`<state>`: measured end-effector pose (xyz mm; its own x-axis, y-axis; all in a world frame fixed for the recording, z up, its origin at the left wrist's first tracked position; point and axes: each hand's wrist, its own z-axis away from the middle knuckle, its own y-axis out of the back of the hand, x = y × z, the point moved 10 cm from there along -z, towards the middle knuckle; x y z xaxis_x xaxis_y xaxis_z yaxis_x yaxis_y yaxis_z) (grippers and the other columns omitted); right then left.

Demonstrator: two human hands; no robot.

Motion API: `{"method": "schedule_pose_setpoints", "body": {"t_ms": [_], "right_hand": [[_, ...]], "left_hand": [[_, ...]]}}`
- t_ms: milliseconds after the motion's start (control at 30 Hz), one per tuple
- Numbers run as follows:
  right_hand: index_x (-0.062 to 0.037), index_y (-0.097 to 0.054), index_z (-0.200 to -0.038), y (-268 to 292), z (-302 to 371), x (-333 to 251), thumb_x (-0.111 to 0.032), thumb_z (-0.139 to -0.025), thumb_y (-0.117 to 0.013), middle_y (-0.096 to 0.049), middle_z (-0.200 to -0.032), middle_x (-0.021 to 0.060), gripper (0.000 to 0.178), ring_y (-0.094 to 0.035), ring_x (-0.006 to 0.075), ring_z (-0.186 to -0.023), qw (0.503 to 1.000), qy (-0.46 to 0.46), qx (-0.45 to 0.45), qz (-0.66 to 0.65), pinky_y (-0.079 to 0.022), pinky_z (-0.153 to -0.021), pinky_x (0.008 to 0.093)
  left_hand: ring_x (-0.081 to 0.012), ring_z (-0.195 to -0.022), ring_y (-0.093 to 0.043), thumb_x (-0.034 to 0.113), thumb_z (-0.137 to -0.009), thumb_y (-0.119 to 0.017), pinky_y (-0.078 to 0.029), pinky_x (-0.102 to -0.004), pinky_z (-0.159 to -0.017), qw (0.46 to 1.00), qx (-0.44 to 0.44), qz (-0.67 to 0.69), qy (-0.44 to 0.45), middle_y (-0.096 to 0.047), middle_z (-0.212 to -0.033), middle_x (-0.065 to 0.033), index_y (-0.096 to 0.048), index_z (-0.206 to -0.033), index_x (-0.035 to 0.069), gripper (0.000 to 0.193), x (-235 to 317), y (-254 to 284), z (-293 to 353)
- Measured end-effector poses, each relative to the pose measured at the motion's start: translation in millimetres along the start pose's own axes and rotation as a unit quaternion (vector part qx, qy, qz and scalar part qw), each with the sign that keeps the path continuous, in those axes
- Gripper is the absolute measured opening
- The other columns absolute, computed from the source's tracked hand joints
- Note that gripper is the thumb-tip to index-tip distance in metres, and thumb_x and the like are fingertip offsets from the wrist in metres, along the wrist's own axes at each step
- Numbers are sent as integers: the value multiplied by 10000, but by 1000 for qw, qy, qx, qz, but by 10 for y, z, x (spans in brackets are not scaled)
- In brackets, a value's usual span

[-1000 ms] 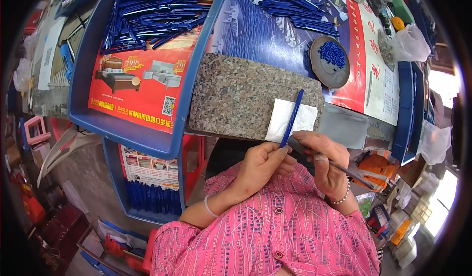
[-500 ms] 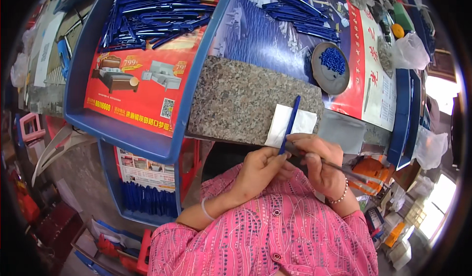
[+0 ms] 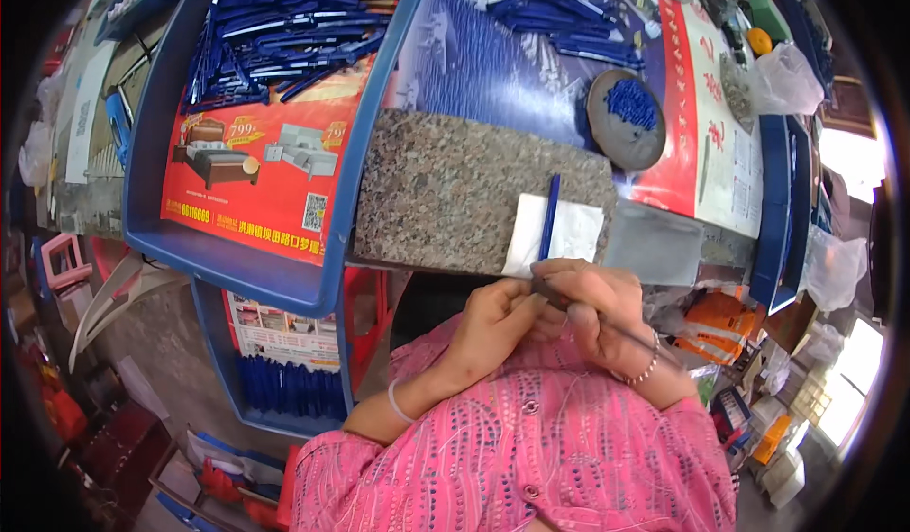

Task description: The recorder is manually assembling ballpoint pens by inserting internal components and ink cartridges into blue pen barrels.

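Step in hand, judging by the posture: close work at the near end of a slim blue stick (image 3: pixel 551 212), with both hands drawn together just off the near edge of the stone slab (image 3: pixel 445 191).

Left hand (image 3: pixel 495 319): curled, thumb and forefinger pressed together, seemingly pinching the near end of the stick. Exact contact hidden behind the fingers of the opposite hand.

Right hand (image 3: pixel 599 306): thumb and fingers closed around a thin dark tool (image 3: pixel 550 294), slanting back across the palm toward the wrist. Tool slightly blurred. Contact between tool tip and stick: cannot tell.

Position of stick: pointing away from the body, above the white paper (image 3: pixel 576 229) on the slab, far end reaching past the far edge of the paper. Touching the paper or just above: cannot tell.

Supplies within reach: small blue beads (image 3: pixel 630 102) in a round dish (image 3: pixel 627 150) beyond the right corner of the slab; loose pile of blue sticks (image 3: pixel 578 25) farther out; larger heap of sticks (image 3: pixel 289 35) inside the blue tray (image 3: pixel 227 269) at left.

Next move, as a judgement: calls for a firm left pinch, a steady stick and light, controlled tool pressure near the fingertips.
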<state>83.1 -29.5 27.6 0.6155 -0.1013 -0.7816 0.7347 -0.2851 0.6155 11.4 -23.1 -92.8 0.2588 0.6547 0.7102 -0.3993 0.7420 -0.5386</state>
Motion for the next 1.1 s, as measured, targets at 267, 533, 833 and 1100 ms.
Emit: {"method": "schedule_pose_setpoints", "body": {"t_ms": [267,533,833,1100], "right_hand": [[27,-538,-1020,367,289,464,-133,-944,-303,-591,-905,117,294,-516,120,-617,949,-210,169,-163,-419,-592,238],[60,-554,-1002,-177,319,644,-166,-860,-579,-529,-647,43,268,-432,67,-438,773,-336,56,-535,-355,-404,200],[46,-566,-930,-115,332,697,-150,-875,-565,-508,-622,1,203,-435,43,-452,765,-320,64,-555,-337,-412,179],[37,-565,-935,-73,368,738,-153,-882,-558,-508,-615,-5,197,-447,47,-464,769,-306,61,-559,-349,-430,183]], "left_hand": [[-195,-491,-591,181,-936,-448,-486,-258,-454,968,-110,200,100,-614,-672,-153,-507,-911,-20,211,-75,-73,238],[-215,-480,-589,291,-945,-440,-491,-273,-436,859,-271,410,145,-593,-665,-184,-492,-911,-25,322,-42,-521,289],[-222,-384,-500,288,-946,-434,-433,-311,-400,921,-161,339,105,-541,-551,-136,-427,-1082,-15,333,-65,-497,147],[-208,-498,-570,300,-926,-480,-483,-284,-467,920,-191,325,102,-578,-652,-152,-419,-1087,-5,350,-69,-540,97]]}}
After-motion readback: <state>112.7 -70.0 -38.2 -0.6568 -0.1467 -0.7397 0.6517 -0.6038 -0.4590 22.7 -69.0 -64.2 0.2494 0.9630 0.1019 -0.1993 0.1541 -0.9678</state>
